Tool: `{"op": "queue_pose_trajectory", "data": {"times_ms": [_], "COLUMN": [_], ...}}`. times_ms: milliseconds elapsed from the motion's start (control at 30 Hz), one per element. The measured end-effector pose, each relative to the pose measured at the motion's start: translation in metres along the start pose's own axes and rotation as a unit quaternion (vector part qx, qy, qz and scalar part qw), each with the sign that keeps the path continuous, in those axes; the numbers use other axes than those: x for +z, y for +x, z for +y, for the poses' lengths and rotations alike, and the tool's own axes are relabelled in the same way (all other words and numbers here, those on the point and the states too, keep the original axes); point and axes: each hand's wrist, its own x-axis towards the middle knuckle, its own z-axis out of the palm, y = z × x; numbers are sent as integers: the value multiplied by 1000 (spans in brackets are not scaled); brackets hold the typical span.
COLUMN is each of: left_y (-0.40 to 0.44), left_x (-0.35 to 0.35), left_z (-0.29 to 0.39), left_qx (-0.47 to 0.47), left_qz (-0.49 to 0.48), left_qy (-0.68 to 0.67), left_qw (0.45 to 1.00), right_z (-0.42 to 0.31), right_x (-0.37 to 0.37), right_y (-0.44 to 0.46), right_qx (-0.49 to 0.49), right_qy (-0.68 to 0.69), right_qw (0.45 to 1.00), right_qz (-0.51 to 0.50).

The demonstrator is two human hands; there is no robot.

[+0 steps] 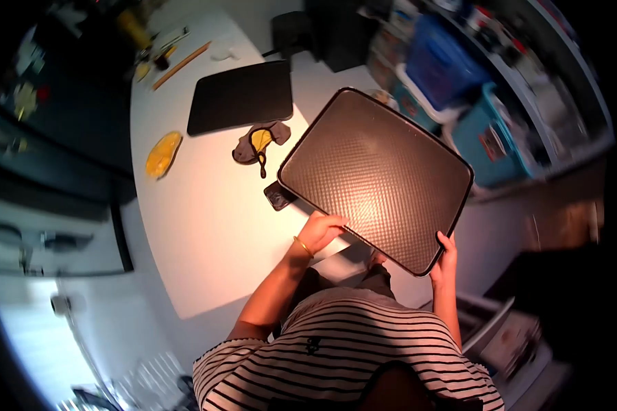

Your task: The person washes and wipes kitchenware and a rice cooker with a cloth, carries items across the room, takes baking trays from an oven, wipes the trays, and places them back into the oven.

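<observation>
A dark baking tray (384,178) with a textured, shiny surface is held up at a tilt, past the right edge of the white table. My left hand (320,233), with a gold bangle at the wrist, grips its near edge, thumb on top. At the near right corner my right hand (445,255) grips the rim, thumb over the edge. The fingers beneath the tray are hidden. Close to the tray's left corner lies a black phone-like object (279,196), partly covered by it.
On the white table (192,226) lie a flat black tray (243,97), a grey-and-yellow cloth item (260,142), a yellow mitt-like item (164,155) and a wooden stick (182,66). Blue bins (442,65) and shelves stand at the right. An open drawer (483,322) is near my right side.
</observation>
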Motion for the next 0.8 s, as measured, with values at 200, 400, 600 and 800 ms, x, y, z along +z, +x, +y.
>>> {"op": "queue_pose_trajectory", "data": {"times_ms": [200, 400, 600, 800], "left_y": [28, 104, 98, 158], "left_x": [16, -113, -151, 146], "left_z": [96, 165, 203, 221], "left_qx": [1, 160, 344, 496], "left_qz": [60, 496, 701, 402], "left_qy": [545, 785, 386, 326], "left_qw": [836, 335, 491, 697], "right_z": [-49, -72, -97, -79], "right_x": [7, 114, 214, 300], "right_y": [177, 283, 343, 372], "right_qx": [238, 291, 283, 336], "right_qy": [27, 71, 17, 9], "right_qw": [945, 925, 905, 851], "right_qz": [-224, -236, -318, -404]}}
